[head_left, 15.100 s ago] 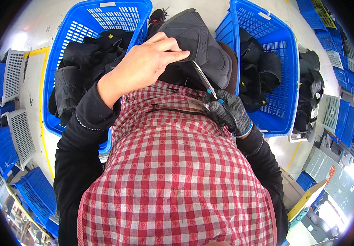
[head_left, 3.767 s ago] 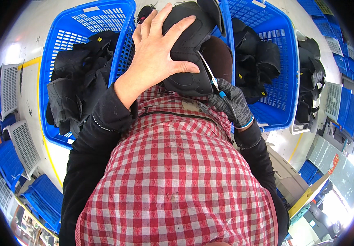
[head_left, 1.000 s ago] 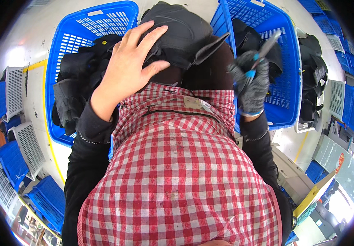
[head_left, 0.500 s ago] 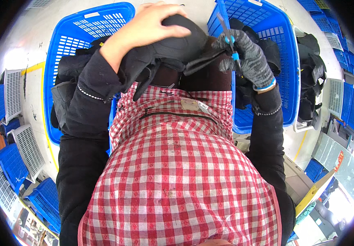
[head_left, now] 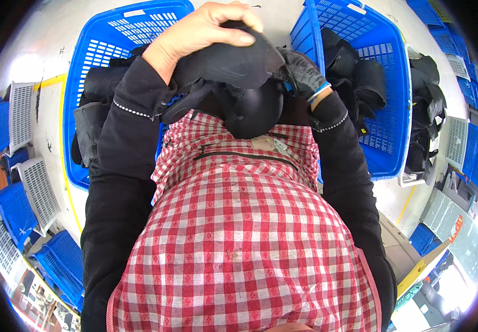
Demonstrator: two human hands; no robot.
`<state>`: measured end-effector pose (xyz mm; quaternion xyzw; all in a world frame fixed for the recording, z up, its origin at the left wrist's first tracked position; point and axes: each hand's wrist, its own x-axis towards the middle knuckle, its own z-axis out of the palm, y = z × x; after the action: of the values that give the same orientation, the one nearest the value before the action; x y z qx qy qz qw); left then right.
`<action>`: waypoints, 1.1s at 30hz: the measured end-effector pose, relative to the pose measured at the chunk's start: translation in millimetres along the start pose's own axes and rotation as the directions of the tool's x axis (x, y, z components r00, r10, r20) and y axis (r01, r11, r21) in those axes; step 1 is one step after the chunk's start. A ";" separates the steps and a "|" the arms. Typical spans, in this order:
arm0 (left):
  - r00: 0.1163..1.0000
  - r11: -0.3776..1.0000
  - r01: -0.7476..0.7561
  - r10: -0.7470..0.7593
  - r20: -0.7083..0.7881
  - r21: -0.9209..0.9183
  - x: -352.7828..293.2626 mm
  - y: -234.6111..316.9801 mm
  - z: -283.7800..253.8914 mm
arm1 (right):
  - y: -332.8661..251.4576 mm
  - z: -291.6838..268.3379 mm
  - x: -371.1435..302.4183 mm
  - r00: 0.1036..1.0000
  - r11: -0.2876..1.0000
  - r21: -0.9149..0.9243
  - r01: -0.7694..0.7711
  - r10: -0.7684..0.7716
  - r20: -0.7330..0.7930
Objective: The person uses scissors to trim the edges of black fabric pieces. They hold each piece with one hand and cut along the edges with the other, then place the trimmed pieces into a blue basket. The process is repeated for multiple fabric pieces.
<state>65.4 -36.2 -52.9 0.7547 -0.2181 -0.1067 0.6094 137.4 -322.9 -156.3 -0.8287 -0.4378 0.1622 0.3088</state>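
Note:
A black moulded fabric piece (head_left: 233, 61) with rounded, cup-like parts hangs over my lap. My bare left hand (head_left: 208, 33) grips its upper edge, thumb on the near side and fingers curled over the far side. At the piece's right edge is my right hand (head_left: 303, 74), in a dark grey knit glove, with its fingers bent in against the fabric. A bit of blue from a slim tool (head_left: 288, 86) shows under the gloved fingers; most of that tool is hidden. A rounded black part (head_left: 255, 113) droops below the piece, against the checked apron.
A blue basket (head_left: 78, 50) with black pieces stands on my left, another blue basket (head_left: 399, 110) with similar pieces on my right. Beyond the right one is a pile of black pieces (head_left: 426, 105). Stacked blue and grey crates (head_left: 20, 116) line the left side.
My right hand has moved left and down to the fabric's edge, and the tool that stood up in it is mostly hidden. The fabric piece has been turned, with a rounded part now hanging down.

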 end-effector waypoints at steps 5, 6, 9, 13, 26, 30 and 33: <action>0.958 0.708 -0.075 0.247 -0.147 0.703 -37.8 33.2 14.2 | 3.0 -24.1 -41.8 0.928 0.731 0.627 -0.269 0.371 -0.035; 0.988 0.762 0.102 -0.005 -0.153 0.640 -53.3 37.3 16.8 | -0.9 -35.6 -57.4 0.916 0.679 0.686 -0.260 0.398 -0.047; 0.978 0.780 0.192 -0.099 -0.186 0.595 -79.6 28.6 27.2 | -28.2 -52.2 -96.0 0.851 0.615 0.772 -0.159 0.482 -0.209; 0.953 0.694 0.177 0.055 -0.297 0.698 -73.6 3.0 35.6 | -81.0 -56.3 -127.0 0.953 0.579 0.795 -0.182 0.304 -0.004; 0.979 0.665 0.172 -0.034 -0.202 0.727 -38.0 2.4 29.9 | -89.7 -41.4 -103.6 0.936 0.816 0.470 -0.336 0.232 0.266; 0.974 0.693 0.205 -0.074 -0.215 0.691 -40.6 5.3 29.2 | -90.1 -44.3 -97.6 0.944 0.804 0.504 -0.316 0.214 0.251; 0.979 0.698 0.181 -0.057 -0.198 0.693 -38.4 6.0 28.7 | -89.5 -45.9 -97.3 0.935 0.759 0.554 -0.343 0.220 0.277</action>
<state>18.1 -44.5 -57.8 0.9491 -0.1429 0.0072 0.2806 51.3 -382.1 -63.2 -0.7262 -0.2629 0.4162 0.4800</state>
